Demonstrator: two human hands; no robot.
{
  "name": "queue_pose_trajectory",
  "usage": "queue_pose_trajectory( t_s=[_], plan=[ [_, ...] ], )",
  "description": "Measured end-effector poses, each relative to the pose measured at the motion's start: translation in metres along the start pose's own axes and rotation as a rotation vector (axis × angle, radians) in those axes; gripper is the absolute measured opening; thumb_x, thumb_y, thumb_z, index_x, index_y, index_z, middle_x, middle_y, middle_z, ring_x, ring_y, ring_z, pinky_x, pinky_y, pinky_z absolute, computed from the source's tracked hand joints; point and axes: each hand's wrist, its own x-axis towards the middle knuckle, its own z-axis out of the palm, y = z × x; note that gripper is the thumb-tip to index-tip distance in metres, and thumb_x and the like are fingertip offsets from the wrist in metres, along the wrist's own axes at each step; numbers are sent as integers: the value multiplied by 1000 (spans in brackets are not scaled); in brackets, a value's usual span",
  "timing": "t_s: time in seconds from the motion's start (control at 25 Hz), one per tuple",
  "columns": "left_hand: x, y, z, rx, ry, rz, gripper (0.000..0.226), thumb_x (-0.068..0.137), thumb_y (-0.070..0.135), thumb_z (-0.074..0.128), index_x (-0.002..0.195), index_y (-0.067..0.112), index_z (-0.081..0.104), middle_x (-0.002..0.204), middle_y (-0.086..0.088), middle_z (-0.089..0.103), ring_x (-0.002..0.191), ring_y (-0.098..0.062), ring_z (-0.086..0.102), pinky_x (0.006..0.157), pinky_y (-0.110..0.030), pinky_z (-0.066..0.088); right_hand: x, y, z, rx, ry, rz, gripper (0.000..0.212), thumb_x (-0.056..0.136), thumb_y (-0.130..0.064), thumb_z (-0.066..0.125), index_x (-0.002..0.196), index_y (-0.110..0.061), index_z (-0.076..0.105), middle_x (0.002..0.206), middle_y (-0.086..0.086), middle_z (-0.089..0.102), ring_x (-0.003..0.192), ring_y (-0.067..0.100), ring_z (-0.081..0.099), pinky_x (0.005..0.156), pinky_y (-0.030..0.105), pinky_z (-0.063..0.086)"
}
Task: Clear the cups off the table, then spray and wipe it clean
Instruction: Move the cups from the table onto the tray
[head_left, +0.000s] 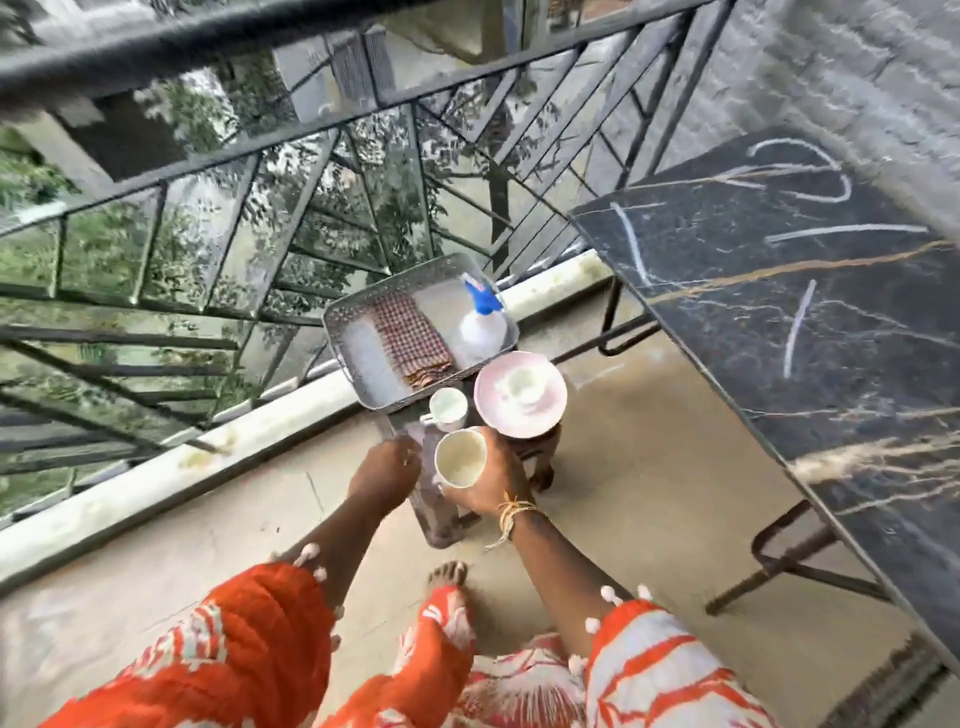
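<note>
My right hand (493, 480) grips a cream cup (460, 457) above a low stool (441, 499). My left hand (387, 467) hovers just left of that cup with fingers loosely curled, holding nothing that I can see. A white cup (448, 408) stands on the stool beyond. Beside it a pink saucer (545, 410) carries another white cup (522, 387). Farther away, a metal tray (358, 348) holds a checked cloth (410, 338) and a spray bottle (483, 322) with a blue trigger. The dark marble table (779, 291) on the right carries no cups.
A black metal railing (260, 208) runs along the balcony edge behind the tray, above a white kerb (208, 462). The table's black legs (789, 566) stand on the concrete floor at right. My bare foot (447, 574) is beside the stool.
</note>
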Motion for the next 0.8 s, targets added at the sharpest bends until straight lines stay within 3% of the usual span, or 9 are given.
queue_pose_trajectory(
  t_s=[0.24, 0.4, 0.44, 0.52, 0.6, 0.8],
  plan=[
    [28, -29, -18, -497, -291, -342, 16, 95, 28, 49, 98, 16, 59, 95, -10, 65, 69, -24, 60, 60, -28, 44, 40, -4, 61, -114, -104, -36, 91, 58, -34, 85, 139, -27, 42, 125, 0, 53, 115, 20, 52, 92, 27, 42],
    [52, -44, -4, -511, -266, -324, 25, 90, 12, 55, 114, 16, 58, 89, -12, 65, 56, -22, 63, 38, -20, 41, 69, 7, 89, -276, -66, -49, 87, 58, -44, 79, 135, -21, 47, 125, 2, 60, 115, 25, 54, 95, 34, 41],
    [58, -48, 2, -473, -238, -285, 27, 87, 9, 55, 113, 18, 61, 88, -14, 67, 57, -25, 65, 39, -22, 46, 74, 12, 95, -349, -55, -77, 86, 57, -45, 78, 134, -21, 49, 124, 2, 62, 114, 26, 54, 95, 36, 40],
    [67, -55, 12, -356, -209, -197, 34, 79, 13, 53, 109, 21, 66, 89, -13, 73, 69, -29, 70, 61, -33, 59, 79, 20, 103, -457, -44, -111, 86, 54, -46, 79, 132, -21, 51, 121, 2, 64, 111, 26, 54, 93, 37, 39],
    [71, -63, 20, -266, -201, -164, 48, 70, 23, 48, 114, 25, 67, 90, -10, 75, 77, -28, 73, 78, -39, 58, 81, 29, 110, -525, -21, -125, 88, 48, -50, 79, 128, -23, 53, 118, 0, 64, 107, 24, 56, 89, 38, 42],
    [73, -68, 34, -200, -157, -134, 59, 68, 25, 43, 124, 40, 58, 93, -9, 75, 82, -28, 71, 81, -38, 57, 87, 38, 115, -637, 40, -178, 83, 43, -55, 75, 117, -24, 56, 104, -2, 61, 93, 22, 57, 80, 38, 45]
  ],
)
